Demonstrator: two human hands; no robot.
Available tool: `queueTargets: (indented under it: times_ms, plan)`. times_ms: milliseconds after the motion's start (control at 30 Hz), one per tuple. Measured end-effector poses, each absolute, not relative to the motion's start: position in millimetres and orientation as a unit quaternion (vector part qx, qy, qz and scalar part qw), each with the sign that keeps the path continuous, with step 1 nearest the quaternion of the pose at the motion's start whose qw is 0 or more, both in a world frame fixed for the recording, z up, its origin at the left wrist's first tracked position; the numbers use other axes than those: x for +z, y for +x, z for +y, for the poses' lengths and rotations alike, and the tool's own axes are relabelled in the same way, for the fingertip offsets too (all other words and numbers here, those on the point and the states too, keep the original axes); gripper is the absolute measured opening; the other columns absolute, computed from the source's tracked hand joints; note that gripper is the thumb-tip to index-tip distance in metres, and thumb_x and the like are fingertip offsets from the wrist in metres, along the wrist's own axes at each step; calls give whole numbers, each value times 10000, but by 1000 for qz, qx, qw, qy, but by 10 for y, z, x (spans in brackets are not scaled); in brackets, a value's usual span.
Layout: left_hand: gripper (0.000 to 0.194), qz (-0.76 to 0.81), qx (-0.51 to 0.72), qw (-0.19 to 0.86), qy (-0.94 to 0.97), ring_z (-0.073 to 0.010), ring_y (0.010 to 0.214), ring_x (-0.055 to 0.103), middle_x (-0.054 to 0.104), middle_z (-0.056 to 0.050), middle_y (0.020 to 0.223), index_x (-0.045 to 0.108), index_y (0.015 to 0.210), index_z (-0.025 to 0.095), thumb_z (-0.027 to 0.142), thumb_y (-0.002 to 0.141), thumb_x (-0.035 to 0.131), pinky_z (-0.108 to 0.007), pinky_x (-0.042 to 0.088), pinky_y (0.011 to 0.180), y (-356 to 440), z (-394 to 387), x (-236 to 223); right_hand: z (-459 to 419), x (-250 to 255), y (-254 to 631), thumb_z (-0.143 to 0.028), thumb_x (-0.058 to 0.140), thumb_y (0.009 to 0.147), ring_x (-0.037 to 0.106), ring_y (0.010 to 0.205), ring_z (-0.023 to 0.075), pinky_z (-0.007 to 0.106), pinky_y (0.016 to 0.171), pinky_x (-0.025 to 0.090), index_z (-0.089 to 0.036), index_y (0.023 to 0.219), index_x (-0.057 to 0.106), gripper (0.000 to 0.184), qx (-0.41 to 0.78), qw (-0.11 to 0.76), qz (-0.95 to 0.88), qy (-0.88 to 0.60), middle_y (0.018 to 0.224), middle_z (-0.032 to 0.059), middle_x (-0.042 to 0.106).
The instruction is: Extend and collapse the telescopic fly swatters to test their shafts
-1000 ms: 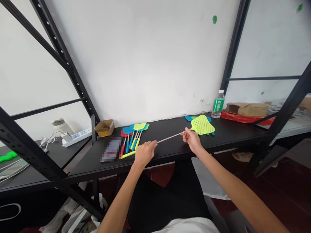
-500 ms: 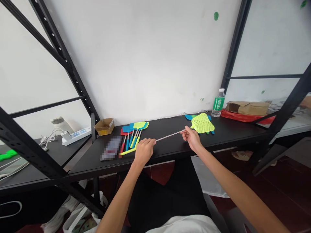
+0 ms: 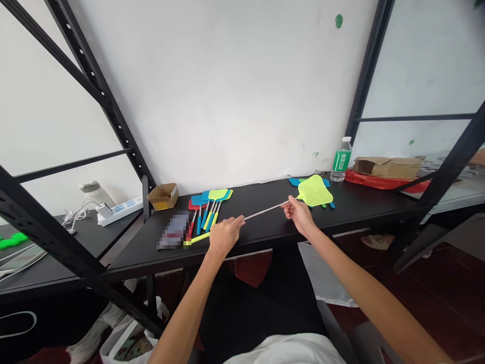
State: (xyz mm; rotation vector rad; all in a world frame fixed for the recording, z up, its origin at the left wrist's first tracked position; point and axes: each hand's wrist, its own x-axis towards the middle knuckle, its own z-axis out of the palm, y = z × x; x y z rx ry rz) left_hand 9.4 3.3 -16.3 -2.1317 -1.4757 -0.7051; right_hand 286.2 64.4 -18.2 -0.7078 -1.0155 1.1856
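Observation:
A yellow-green fly swatter with a long metal rod is held level above the front of the black table, head to the right. My left hand is closed around its yellow grip, whose end sticks out to the left. My right hand pinches the rod just below the perforated head. Left of centre lies a group of several fly swatters in red, blue and yellow-green, handles toward me. Partly hidden behind the held head, blue and green swatters lie on the table.
A small open cardboard box stands at the back left, with a blurred dark item in front of it. At the right are a water bottle and a cardboard box on red plastic. Black shelf posts flank the table.
Both hands keep their hold on the swatter. The left hand and grip end have shifted very slightly left; otherwise only a small camera movement shows.

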Motion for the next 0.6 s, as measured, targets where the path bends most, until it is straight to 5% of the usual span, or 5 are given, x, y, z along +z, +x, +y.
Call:
queueTargets:
  times_ms: [333,600]
  plan:
    - [307,-502,-287,265,-772,-210,803,655,718,-68,878,685,1104,198,269,1037,394,-324,401,695,125,45,-148,622,-160,2857,-546,748,778,455,502,99,260,449,316,-150,726,722,400,525,681,-420,-290,593,15,565]
    - [312,-536,-252,233,-771,-201,705,644,693,-50,789,689,1125,252,275,1020,396,-320,289,547,111,33,-160,608,-135,2864,-562,724,779,440,501,108,274,451,299,-173,752,696,391,522,671,-434,-297,601,9,556]
